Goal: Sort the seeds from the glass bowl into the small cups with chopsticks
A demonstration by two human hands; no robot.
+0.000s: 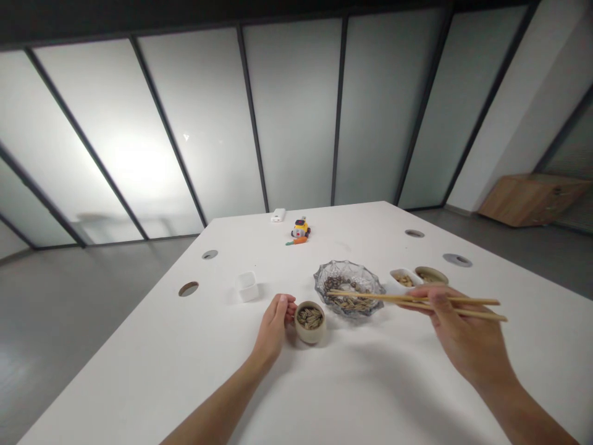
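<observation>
My right hand [456, 327] is closed around a pair of wooden chopsticks [384, 297], which point left. Their tips are over the scalloped clear glass bowl [345, 270], which contains striped sunflower seeds [349, 304] and darker brown, bean-like pieces [332, 282]. Whether the tips pinch anything is too small to tell. My left hand [274, 324] rests on the table beside a small beige cup [309, 335], fingers loosely curled at its left side, not wrapped round it. Striped seeds [310, 317] lie inside that cup.
Right of the glass bowl stand a white dish [393, 275] with light brown pieces and an olive-coloured bowl [438, 273], partly behind my right hand. A white square container [247, 287] is at left. Farther back are a yellow toy vehicle [301, 228], an orange carrot-like item [300, 241] and a white box [278, 215].
</observation>
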